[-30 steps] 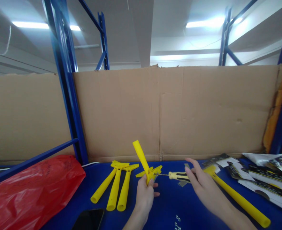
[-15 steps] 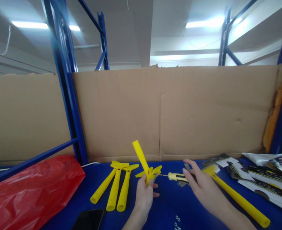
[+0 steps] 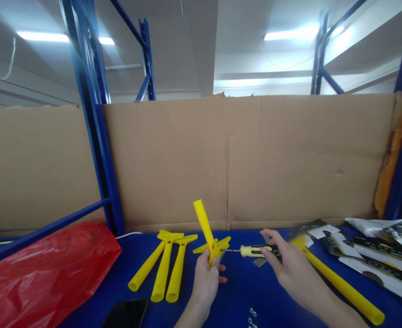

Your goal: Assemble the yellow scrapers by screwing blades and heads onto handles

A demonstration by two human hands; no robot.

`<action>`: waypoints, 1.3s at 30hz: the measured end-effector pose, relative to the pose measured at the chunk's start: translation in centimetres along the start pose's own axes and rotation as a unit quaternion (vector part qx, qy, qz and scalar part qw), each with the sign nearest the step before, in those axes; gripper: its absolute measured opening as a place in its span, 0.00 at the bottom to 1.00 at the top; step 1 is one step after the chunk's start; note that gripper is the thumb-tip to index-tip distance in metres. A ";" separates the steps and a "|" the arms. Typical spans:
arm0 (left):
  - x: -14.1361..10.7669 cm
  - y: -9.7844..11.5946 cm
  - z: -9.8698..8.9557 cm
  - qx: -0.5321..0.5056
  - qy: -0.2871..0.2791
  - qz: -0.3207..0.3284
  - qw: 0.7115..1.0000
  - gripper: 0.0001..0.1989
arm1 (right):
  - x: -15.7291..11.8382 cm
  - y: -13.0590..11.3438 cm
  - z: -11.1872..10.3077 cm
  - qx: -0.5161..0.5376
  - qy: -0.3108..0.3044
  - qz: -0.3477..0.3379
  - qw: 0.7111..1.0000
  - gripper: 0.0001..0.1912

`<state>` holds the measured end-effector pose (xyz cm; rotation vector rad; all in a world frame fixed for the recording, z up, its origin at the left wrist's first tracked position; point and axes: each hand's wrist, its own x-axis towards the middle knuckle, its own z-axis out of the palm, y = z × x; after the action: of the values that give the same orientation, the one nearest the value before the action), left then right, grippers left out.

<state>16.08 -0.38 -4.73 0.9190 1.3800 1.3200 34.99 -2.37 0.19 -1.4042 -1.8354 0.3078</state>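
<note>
Over the blue surface (image 3: 236, 291), I found the yellow tool (image 3: 205, 225) slightly more upright than before, gripped by the left hand (image 3: 206, 275); the right hand (image 3: 292, 271) pinched the screwdriver (image 3: 251, 251), its shaft reaching the tool, apparently still aligned.

Left hand (image 3: 206, 275) bare; right hand (image 3: 291, 266) bare; forearms (image 3: 330, 303) uncovered to picture edge; fingers (image 3: 273, 235) slender, tapering.

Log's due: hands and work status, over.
Left hand grips yellow tubular plastic handle. Right hand holds cream-and-black screwdriver, shaft at handle's head. Small silver rings clear of hands.
</note>
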 end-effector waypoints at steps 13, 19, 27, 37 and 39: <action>0.1 -0.2 0.0 0.007 -0.008 0.010 1.000 0.20 | 0.0 0.6 0.2 0.039 -0.011 -0.022 0.999 0.16; 0.2 -0.2 0.0 0.002 -0.001 0.005 1.000 0.19 | 0.0 -0.1 -0.1 -0.012 -0.015 -0.022 1.000 0.11; 0.1 0.0 -0.1 -0.023 0.007 -0.004 1.000 0.20 | -0.1 0.9 0.5 0.006 -0.006 -0.033 0.999 0.18; 0.2 0.0 0.0 -0.006 0.010 0.005 1.000 0.19 | -0.2 -0.3 -0.3 -0.016 -0.051 -0.055 0.997 0.06; 0.1 0.1 0.0 -0.009 0.012 0.003 1.000 0.20 | -0.2 -0.3 -0.3 -0.013 -0.050 -0.048 0.998 0.06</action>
<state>16.02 -0.23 -4.68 0.8991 1.3830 1.3508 35.02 -2.78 0.51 -1.3340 -1.9881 0.3111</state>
